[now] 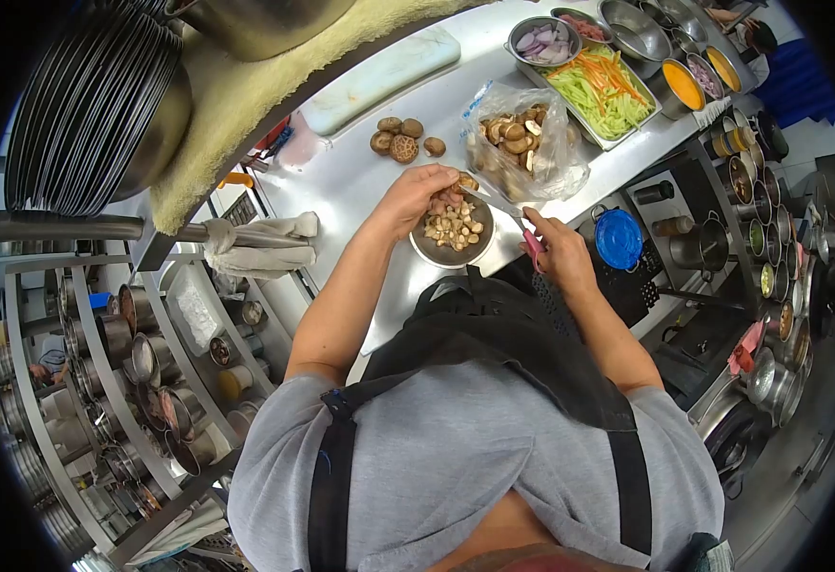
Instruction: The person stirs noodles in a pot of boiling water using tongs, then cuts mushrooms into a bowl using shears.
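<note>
My left hand [421, 198] is closed around a brown mushroom [468, 180], held above the near side of the counter. My right hand [560, 250] grips a small knife [533, 244] by its pink handle, and the blade points left toward the mushroom. Just below both hands sits a round dark bowl [427, 255] containing pale chopped mushroom pieces [454, 229]. Several whole mushrooms [403, 147] lie loose on the counter beyond my left hand. Past the knife, an open clear plastic bag [566, 172] holds more mushrooms [516, 134].
A metal tray of sliced vegetables [603, 93] and a bowl of sliced onion [544, 42] stand at the back right. A white cutting board [379, 81] lies at the back left. A blue lid [618, 238] is right of my right hand. Shelves of pots [151, 357] fill the left.
</note>
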